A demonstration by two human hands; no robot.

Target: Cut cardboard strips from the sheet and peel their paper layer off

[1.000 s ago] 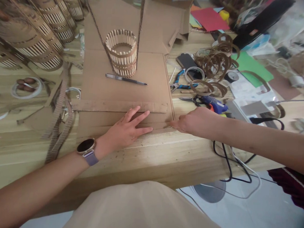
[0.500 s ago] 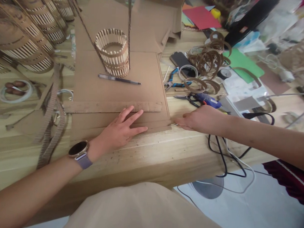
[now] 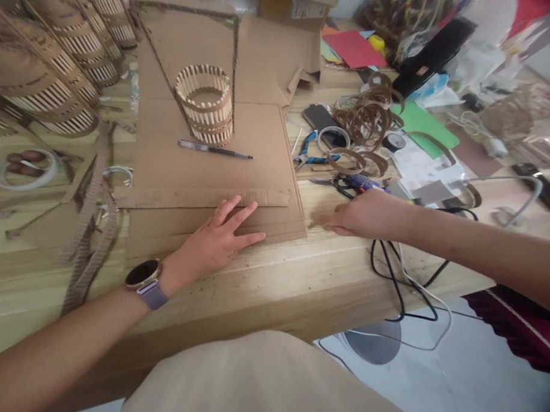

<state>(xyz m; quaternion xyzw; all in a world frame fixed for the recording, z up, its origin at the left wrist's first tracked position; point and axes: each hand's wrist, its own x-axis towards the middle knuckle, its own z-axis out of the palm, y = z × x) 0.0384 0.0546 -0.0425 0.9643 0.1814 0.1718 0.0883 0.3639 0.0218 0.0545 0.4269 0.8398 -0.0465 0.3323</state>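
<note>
My left hand lies with fingers spread on a brown cardboard sheet. Its fingertips touch a cardboard strip lying across the sheet's near part. Just right of the sheet's corner, my right hand is closed in a pinch; whatever is between the fingers is blurred and too small to make out. Farther back on the sheet, a small round basket of pale sticks and cardboard bands stands upright with a tall handle. A pen lies in front of it.
Beyond my right hand are scissors, a blue glue gun, pliers, a phone and cardboard rings. Larger stick baskets stand at left, near corrugated strips. Cables hang over the table's front edge.
My right hand has drawn slightly right, away from the cardboard's near right corner. My left hand stays spread on the cardboard. The camera view has shifted a little.
</note>
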